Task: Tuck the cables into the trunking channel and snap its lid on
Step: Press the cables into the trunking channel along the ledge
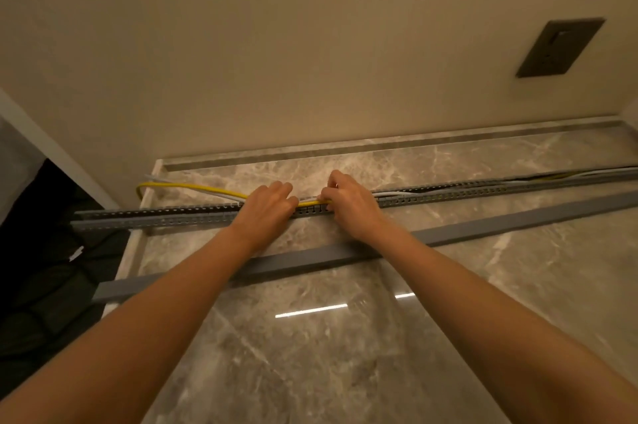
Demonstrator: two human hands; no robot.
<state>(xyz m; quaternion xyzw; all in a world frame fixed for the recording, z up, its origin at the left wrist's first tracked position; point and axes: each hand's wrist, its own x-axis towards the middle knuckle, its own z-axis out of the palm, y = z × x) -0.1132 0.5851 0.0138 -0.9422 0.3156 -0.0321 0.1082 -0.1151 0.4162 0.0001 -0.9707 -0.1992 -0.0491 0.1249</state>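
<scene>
A long grey slotted trunking channel (165,216) lies across a marble counter. A yellow cable (193,187) and a white cable (162,179) loop out behind its left part; to the right both run inside the channel. My left hand (267,204) and my right hand (348,200) rest side by side on the channel's middle, fingers curled over the cables and pressing them at the channel's top. The fingertips hide the exact grip. The plain grey lid (483,226) lies loose on the counter, nearer me and parallel to the channel, under both forearms.
The marble counter (310,337) ends at a beige wall, with a low raised lip along the back. A dark wall plate (559,47) sits high on the right. Left of the counter's edge the floor drops into a dark area (45,268).
</scene>
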